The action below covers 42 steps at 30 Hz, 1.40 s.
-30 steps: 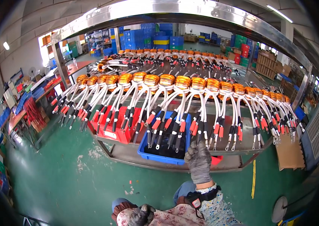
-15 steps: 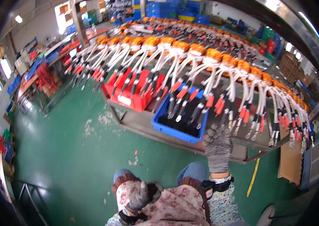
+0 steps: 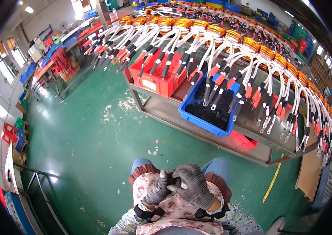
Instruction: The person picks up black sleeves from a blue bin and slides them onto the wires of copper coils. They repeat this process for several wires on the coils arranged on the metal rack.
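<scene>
Both my hands, in grey knit gloves, meet low in front of my apron. My left hand (image 3: 157, 190) is closed, thumb pointing up, around small black pieces (image 3: 171, 181) that mostly hide between the hands. Against it, my right hand (image 3: 194, 185) has its fingers bent and pressed to those pieces; what lies in its fingertips is hidden. Ahead, a blue bin (image 3: 204, 128) holds many loose black pieces of similar colour. Above it hang white coil leads (image 3: 209, 50) with black and red sleeves and metal ring terminals at their ends.
Copper-coloured coils (image 3: 216, 30) line the metal workbench (image 3: 162, 117), their leads overhanging its near edge. A red bin (image 3: 159, 83) stands left of the blue one; another red bin (image 3: 244, 140) sits on the lower shelf. Scraps (image 3: 153, 151) litter the green floor. A metal frame (image 3: 36, 176) stands at left.
My right hand has come back from beside the blue bin to meet my left hand at my lap. The left hand has risen slightly. The head view has shifted, so the bench appears higher and farther right.
</scene>
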Each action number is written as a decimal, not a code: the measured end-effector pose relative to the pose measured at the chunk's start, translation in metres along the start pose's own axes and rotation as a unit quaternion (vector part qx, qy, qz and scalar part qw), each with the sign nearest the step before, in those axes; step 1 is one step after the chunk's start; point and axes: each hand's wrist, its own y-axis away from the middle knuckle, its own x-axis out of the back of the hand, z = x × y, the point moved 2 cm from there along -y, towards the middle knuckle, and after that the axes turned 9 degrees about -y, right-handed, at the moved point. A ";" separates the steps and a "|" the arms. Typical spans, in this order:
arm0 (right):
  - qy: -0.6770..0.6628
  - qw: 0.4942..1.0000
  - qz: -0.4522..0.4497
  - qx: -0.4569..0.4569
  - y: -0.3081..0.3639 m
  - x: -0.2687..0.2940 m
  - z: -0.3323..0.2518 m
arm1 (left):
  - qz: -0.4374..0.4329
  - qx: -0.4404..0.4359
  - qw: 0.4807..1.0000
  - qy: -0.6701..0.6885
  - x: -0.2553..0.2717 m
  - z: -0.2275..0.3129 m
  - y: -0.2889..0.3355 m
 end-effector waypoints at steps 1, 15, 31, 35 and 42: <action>0.000 1.000 0.000 0.000 -0.001 0.000 0.002 | -0.038 -0.069 0.997 -0.021 -0.001 0.000 -0.002; -0.678 0.675 0.241 -0.161 -0.019 0.097 0.037 | -0.072 0.008 0.993 -0.089 -0.015 0.016 0.010; -0.735 0.627 0.252 -0.062 -0.014 0.162 0.067 | 0.072 -0.091 0.970 -0.214 -0.056 0.088 0.031; -0.728 0.631 0.259 -0.070 -0.019 0.163 0.055 | 0.035 -0.072 0.981 -0.178 -0.048 0.075 0.028; -0.865 0.451 0.186 -0.115 -0.024 0.166 0.032 | 0.071 -0.074 0.962 -0.253 -0.047 0.079 0.034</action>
